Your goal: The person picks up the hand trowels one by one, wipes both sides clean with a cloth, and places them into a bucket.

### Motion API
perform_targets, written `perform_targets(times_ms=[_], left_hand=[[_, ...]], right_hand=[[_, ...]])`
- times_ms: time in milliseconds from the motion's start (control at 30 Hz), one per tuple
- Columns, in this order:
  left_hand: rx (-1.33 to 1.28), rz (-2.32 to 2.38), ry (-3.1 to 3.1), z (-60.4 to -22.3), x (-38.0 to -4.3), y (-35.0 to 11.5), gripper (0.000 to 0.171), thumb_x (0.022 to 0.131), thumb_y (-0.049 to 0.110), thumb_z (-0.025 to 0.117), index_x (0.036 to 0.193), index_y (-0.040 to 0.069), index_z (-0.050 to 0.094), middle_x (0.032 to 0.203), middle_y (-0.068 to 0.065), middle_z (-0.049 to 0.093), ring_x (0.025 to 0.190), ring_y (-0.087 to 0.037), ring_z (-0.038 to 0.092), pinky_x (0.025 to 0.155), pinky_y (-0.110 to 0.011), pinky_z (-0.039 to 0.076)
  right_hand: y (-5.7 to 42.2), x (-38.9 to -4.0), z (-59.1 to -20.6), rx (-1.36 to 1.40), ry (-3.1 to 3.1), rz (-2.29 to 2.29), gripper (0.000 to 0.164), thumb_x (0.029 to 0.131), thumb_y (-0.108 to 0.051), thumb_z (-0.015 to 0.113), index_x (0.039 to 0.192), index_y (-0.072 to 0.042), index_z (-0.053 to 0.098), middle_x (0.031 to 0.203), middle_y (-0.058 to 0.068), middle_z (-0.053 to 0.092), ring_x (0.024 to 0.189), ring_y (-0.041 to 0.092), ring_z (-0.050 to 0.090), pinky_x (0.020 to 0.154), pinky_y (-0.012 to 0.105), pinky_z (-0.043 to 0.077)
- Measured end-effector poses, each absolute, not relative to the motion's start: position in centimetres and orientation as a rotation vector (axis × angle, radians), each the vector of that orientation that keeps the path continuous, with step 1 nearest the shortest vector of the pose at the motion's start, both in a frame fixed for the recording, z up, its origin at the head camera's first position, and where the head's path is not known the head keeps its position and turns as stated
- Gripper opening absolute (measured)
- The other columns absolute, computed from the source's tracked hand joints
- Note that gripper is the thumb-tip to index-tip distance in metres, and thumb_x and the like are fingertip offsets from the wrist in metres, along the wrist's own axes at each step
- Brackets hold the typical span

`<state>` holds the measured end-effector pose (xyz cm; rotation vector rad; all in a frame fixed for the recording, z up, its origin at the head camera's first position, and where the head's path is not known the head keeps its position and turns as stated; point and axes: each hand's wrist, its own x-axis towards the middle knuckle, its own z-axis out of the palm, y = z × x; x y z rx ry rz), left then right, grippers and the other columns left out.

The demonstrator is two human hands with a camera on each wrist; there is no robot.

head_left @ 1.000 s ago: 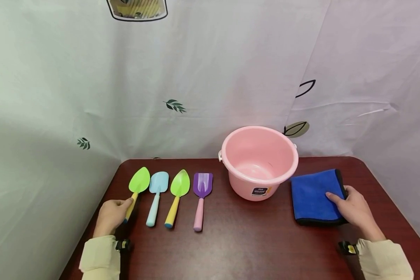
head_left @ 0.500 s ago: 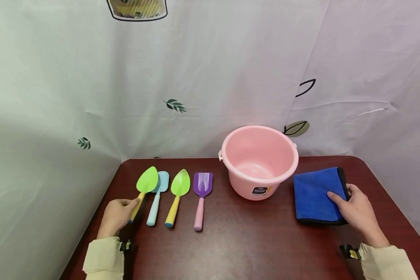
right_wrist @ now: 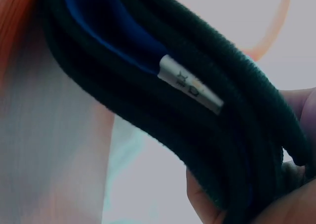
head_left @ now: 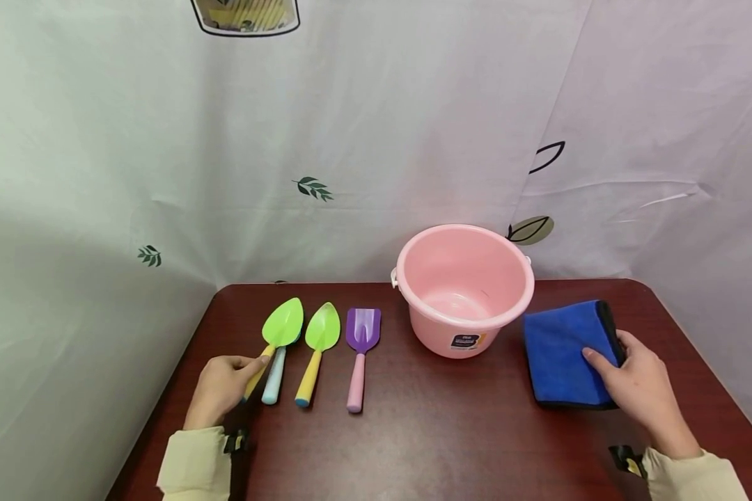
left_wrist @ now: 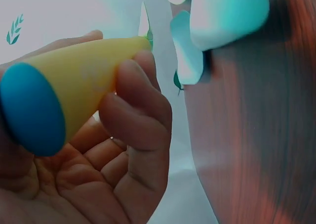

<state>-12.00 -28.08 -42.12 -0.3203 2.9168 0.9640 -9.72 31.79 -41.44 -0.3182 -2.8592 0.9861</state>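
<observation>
Head view: lower left, the leftmost green-bladed trowel [head_left: 283, 323] looks light and stiff, best held by the yellow handle [head_left: 256, 380] the left hand [head_left: 222, 386] pinches; lower right, the right hand [head_left: 642, 381] pinches a folded blue cloth [head_left: 564, 355], probably soft and floppy.

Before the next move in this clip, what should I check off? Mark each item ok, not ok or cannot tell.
1. Left hand grips the green trowel by its yellow handle: ok.
2. Light blue trowel fully in sight from the head view: not ok, the held trowel covers most of its blade.
3. Those two trowels apart, not touching: cannot tell.
4. Right hand holds the blue cloth at its edge: ok.
5. Bucket upright, opening uncovered: ok.
6. Purple trowel lying apart from the others: ok.
</observation>
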Motion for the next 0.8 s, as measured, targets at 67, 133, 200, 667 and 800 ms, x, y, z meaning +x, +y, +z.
perform_targets(times_ms=[67, 133, 200, 667, 800], left_hand=[[-0.314, 0.973, 2.913, -42.1, -12.0, -27.7, 0.045, 0.096, 0.038, 0.066, 0.106, -0.005, 0.075, 0.073, -0.003, 0.065, 0.058, -0.017, 0.053, 0.053, -0.033, 0.042], [-0.31, 0.985, 2.903, -42.0, -11.9, -27.4, 0.044, 0.096, 0.036, 0.067, 0.106, -0.005, 0.075, 0.072, -0.003, 0.064, 0.057, -0.017, 0.053, 0.053, -0.034, 0.042], [-0.307, 0.989, 2.895, -41.9, -11.8, -27.0, 0.042, 0.096, 0.035, 0.067, 0.106, -0.005, 0.075, 0.072, -0.003, 0.065, 0.057, -0.018, 0.053, 0.052, -0.033, 0.042], [-0.265, 1.029, 2.872, -41.5, -11.4, -24.7, 0.033, 0.094, 0.035, 0.07, 0.097, 0.003, 0.079, 0.066, -0.001, 0.059, 0.062, -0.017, 0.052, 0.055, -0.032, 0.042], [-0.245, 1.03, 2.873, -41.4, -11.3, -24.0, 0.03, 0.093, 0.034, 0.071, 0.095, 0.005, 0.079, 0.063, 0.0, 0.057, 0.059, -0.017, 0.05, 0.054, -0.031, 0.04]], right_hand=[[31.6, -9.5, -41.3, -0.304, -2.865, 0.978, 0.063, 0.099, -0.033, 0.063, 0.132, 0.017, 0.043, 0.102, 0.037, 0.062, 0.077, 0.036, 0.066, 0.059, 0.041, 0.053], [31.5, -9.4, -41.2, -0.296, -2.869, 0.975, 0.063, 0.098, -0.033, 0.064, 0.132, 0.016, 0.044, 0.1, 0.036, 0.063, 0.077, 0.035, 0.067, 0.057, 0.037, 0.05], [31.3, -9.3, -41.0, -0.285, -2.877, 0.968, 0.063, 0.098, -0.033, 0.064, 0.132, 0.016, 0.045, 0.1, 0.036, 0.064, 0.078, 0.036, 0.066, 0.058, 0.035, 0.049], [30.3, -8.5, -40.4, -0.202, -2.924, 0.97, 0.06, 0.096, -0.033, 0.068, 0.132, 0.011, 0.049, 0.094, 0.026, 0.068, 0.073, 0.027, 0.066, 0.057, 0.035, 0.049], [29.9, -8.3, -40.4, -0.18, -2.924, 0.975, 0.058, 0.095, -0.032, 0.069, 0.131, 0.01, 0.051, 0.096, 0.027, 0.068, 0.072, 0.026, 0.066, 0.057, 0.035, 0.05]])
